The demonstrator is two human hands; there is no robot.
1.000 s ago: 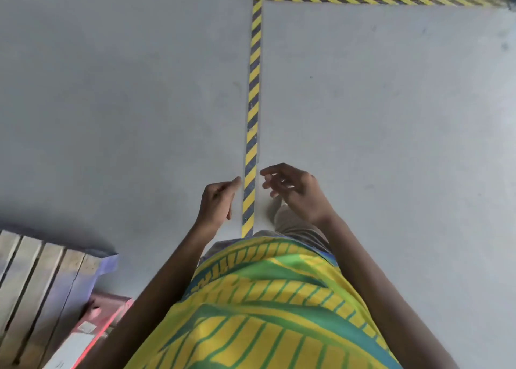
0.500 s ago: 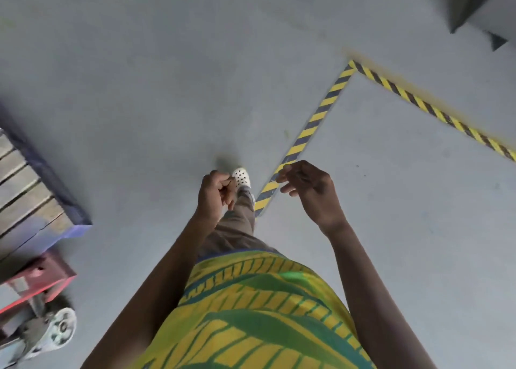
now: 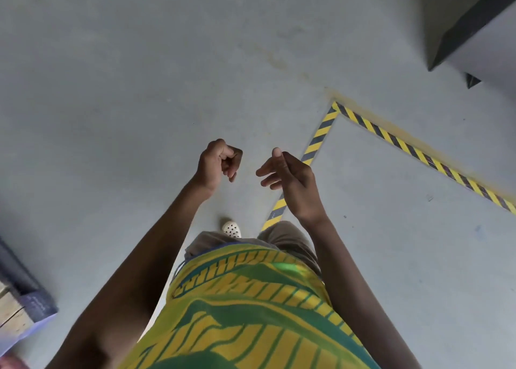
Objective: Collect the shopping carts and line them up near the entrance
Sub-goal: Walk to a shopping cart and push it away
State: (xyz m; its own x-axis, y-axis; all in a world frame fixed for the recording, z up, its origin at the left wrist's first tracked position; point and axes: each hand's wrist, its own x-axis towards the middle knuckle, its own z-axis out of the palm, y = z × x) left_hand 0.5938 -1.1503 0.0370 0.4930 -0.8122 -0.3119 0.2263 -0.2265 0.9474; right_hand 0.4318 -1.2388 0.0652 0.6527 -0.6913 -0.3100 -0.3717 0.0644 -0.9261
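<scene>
Seeking carts, seemingly: left hand (image 3: 219,163) fingers curled on nothing, right hand (image 3: 290,178) fingers slack; next, locate one.

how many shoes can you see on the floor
1. A white perforated shoe shows on the grey floor, just left of the near end of the yellow-black tape. The other shoe may be hidden under the shirt.

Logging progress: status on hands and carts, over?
Left hand curled, empty. Right hand relaxed, empty. No cart in view. Striped floor tape at right.
</scene>
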